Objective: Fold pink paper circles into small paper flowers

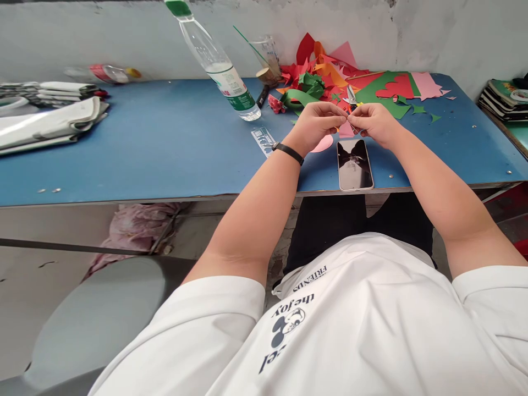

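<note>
The blue tabletop (165, 154), smooth and hard, stretches under the left hand (315, 124) and right hand (375, 122). Just past them sprawls a heap of paper scraps (325, 69), matte, creased and jagged in red, orange, green and pink; a sweeping wrist might scatter it. Beyond the left wrist stands a clear plastic water bottle (226, 80), tall and narrow-necked; a knock could tip it, and any spill would ruin the paper. The hands meet, fingertips pinched narrow; I can't make out what sits between them. Nearer the body than the fingers, a glossy, round-cornered smartphone (355, 168) lies by the edge, where a dragging forearm could push it off. Right behind the fingertips, steel scissors (351, 95) show their blades, so a blind reach risks a nick. Beside the left hand's heel is a curved pink paper piece (323, 144).
</note>
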Available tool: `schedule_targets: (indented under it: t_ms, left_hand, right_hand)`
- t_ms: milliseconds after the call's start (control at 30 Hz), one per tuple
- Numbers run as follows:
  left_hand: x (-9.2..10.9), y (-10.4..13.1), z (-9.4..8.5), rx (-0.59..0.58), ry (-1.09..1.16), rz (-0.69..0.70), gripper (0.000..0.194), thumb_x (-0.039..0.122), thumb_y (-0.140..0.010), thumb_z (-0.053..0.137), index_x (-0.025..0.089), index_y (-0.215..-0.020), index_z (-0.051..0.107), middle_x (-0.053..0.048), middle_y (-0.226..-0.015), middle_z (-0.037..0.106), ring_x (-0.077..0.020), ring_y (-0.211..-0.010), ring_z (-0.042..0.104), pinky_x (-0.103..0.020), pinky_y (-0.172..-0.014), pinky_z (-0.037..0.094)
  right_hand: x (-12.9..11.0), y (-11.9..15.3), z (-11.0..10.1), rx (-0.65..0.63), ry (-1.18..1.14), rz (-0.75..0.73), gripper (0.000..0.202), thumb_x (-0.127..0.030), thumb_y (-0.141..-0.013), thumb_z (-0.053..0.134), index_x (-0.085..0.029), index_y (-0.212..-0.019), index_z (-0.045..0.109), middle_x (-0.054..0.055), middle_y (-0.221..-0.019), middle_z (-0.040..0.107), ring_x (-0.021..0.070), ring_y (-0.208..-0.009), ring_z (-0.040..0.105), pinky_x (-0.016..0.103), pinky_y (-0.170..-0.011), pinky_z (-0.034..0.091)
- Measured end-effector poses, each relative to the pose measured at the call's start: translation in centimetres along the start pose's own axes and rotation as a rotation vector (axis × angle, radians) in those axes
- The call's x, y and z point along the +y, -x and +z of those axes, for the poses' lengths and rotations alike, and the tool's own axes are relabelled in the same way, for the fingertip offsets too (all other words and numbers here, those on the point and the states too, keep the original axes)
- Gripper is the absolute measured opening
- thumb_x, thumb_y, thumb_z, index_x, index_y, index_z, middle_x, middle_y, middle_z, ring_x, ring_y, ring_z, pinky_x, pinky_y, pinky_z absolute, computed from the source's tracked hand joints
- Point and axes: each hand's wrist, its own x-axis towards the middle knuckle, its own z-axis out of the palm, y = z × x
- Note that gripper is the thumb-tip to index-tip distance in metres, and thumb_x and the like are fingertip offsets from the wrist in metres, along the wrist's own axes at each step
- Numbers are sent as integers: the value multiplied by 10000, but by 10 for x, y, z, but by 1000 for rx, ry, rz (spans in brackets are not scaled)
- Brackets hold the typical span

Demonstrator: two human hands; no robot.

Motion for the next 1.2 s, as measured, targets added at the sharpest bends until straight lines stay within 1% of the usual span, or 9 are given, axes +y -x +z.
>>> schedule_targets:
  t_ms: [167, 267, 367, 467, 600, 833, 967, 1100, 1200]
  left_hand:
    - [-13, -8, -2, -1, 48, 44, 355, 173, -827, 1143, 243, -913, 806, -26, -927, 816, -261, -1022, 876, -342, -877, 759]
    - [-20, -11, -3, -2, 67, 52, 369, 175, -800, 1155, 235, -874, 799, -34, -917, 819, -268, -1031, 876, -334, -862, 759]
    - [-24, -13, -4, 9, 59, 48, 354, 163, -811, 1144, 236, -867, 802, -31, -894, 811, -262, -998, 866, -343, -860, 759]
    - [-27, -15, -5, 20, 32, 47, 294, 143, -848, 1102, 233, -856, 822, -23, -865, 794, -216, -881, 815, -326, -825, 729]
    - [-29, -18, -5, 18, 12, 53, 226, 103, -886, 1048, 219, -851, 858, -21, -868, 785, -149, -751, 711, -288, -753, 649]
    - [-24, -16, -2, 17, 84, -40, 257, 98, -972, 1010, 208, -870, 802, -11, -857, 731, -138, -742, 711, -255, -703, 599]
    - [-22, -13, -1, -7, 81, -78, 312, 84, -976, 997, 192, -831, 743, -11, -858, 702, -113, -705, 664, -214, -622, 540]
    - [-22, -11, -1, 7, 10, -22, 392, 153, -982, 1073, 201, -837, 712, -4, -861, 685, -134, -728, 696, -242, -652, 610]
    - [-20, -10, -2, -15, -9, 2, 376, 196, -1005, 1088, 206, -872, 737, -11, -893, 705, -159, -791, 751, -267, -702, 672]
  right_hand:
    - [21, -15, 7, 17, -126, -77, 525, -487, -1007, 1151, -288, -1016, 665, 18, -849, 691, 281, -929, 746, 440, -901, 733]
    - [32, -23, 10, 19, -186, -118, 549, -442, -958, 1198, -290, -999, 672, 17, -847, 688, 297, -961, 771, 478, -959, 758]
    - [37, -25, 11, 39, -220, -124, 508, -406, -979, 1184, -285, -991, 691, 30, -884, 712, 305, -994, 802, 498, -994, 771]
    - [36, -25, 12, 68, -225, -113, 469, -378, -995, 1172, -280, -987, 713, 40, -918, 746, 307, -1027, 821, 509, -1030, 778]
    - [31, -22, 12, 101, -186, -102, 502, -363, -951, 1209, -276, -960, 715, 35, -946, 786, 305, -1083, 836, 511, -1109, 767]
    - [24, -19, 10, 139, -172, -112, 442, -265, -973, 1171, -285, -991, 729, 15, -911, 792, 263, -1084, 842, 452, -1093, 734]
    - [22, -18, 9, 171, -198, -105, 469, -239, -914, 1209, -286, -952, 744, 33, -916, 821, 307, -1114, 875, 471, -1094, 765]
    - [25, -20, 10, 173, -239, -101, 454, -245, -893, 1236, -263, -966, 788, 64, -962, 841, 338, -1149, 895, 511, -1126, 780]
    - [28, -23, 11, 178, -261, -95, 483, -282, -866, 1257, -269, -995, 791, 63, -967, 834, 359, -1184, 887, 542, -1099, 801]
